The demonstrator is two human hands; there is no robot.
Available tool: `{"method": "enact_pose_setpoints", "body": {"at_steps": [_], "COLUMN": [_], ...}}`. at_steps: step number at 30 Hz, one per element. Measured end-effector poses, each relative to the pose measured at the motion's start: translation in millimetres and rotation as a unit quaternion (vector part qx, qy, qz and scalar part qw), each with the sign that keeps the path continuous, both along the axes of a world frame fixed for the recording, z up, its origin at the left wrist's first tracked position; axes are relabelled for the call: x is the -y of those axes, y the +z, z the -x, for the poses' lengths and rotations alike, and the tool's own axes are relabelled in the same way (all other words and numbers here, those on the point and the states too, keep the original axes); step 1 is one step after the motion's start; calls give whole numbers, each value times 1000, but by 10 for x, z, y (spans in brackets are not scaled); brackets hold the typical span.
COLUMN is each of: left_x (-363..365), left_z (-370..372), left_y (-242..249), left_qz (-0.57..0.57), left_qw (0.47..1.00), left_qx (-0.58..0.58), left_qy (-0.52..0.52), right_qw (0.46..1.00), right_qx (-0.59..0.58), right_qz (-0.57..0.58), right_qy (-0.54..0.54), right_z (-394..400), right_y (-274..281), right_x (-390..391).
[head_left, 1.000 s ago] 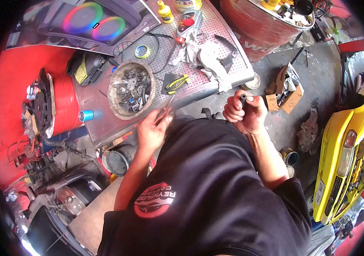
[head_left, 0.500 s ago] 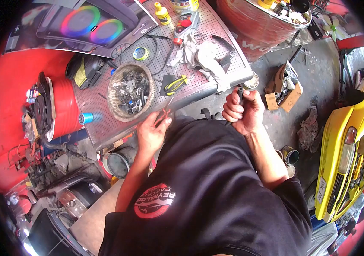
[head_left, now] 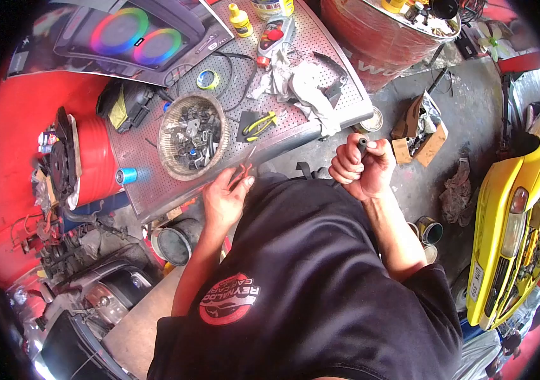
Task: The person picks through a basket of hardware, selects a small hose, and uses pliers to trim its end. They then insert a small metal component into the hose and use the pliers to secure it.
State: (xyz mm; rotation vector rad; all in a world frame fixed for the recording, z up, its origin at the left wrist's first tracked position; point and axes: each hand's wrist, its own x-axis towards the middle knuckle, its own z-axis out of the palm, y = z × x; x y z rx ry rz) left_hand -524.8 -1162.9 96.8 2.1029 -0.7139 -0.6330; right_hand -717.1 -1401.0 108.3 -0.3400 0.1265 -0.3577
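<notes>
My left hand [head_left: 227, 195] is closed round a small red-handled tool [head_left: 244, 170], whose thin tip points up toward the table edge. To the right, my right hand [head_left: 363, 166] is wrapped round a dark tube-like piece [head_left: 362, 145], with its hollow end showing at the top of the fist. Above my left hand, a round basket [head_left: 163, 136] full of small dark parts rests on the perforated metal table [head_left: 175, 193]. Yellow-handled pliers [head_left: 260, 126] lie on a dark pad beside the basket.
On the table are a blue can [head_left: 126, 176], a tape roll [head_left: 208, 79], white rags [head_left: 311, 95] and bottles. An open cardboard box [head_left: 431, 142] stands on the floor near a red drum [head_left: 371, 50]. A yellow car front [head_left: 495, 234] is at the right.
The dark piece in my right hand has tilted, so its open end now faces more toward the camera. My left hand has hardly moved.
</notes>
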Motion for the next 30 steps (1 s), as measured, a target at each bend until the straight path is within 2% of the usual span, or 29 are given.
{"method": "enact_pose_setpoints", "body": {"at_steps": [6,15,21,24,28,30], "left_x": [2,1,-11,-17,-20,-9], "left_z": [8,25,22,15,11,13], "left_y": [49,70,17,3,-30,-17], "left_qz": [-13,-8,-4,-4,8,7], "left_qw": [1000,1000,1000,1000,1000,1000], "left_qx": [10,11,-3,1,-9,-10], "left_qy": [-3,-1,3,-2,-1,-1], "right_qw": [998,993,987,954,866,870], "right_qx": [42,39,38,-87,-151,-132], "right_qz": [54,108,151,252,422,418], "right_qy": [15,13,-31,-140,-224,-226], "right_z": [0,15,33,45,-44,-43], "right_y": [3,18,0,32,253,264], "right_x": [-8,-13,-45,-94,-105,-97]}}
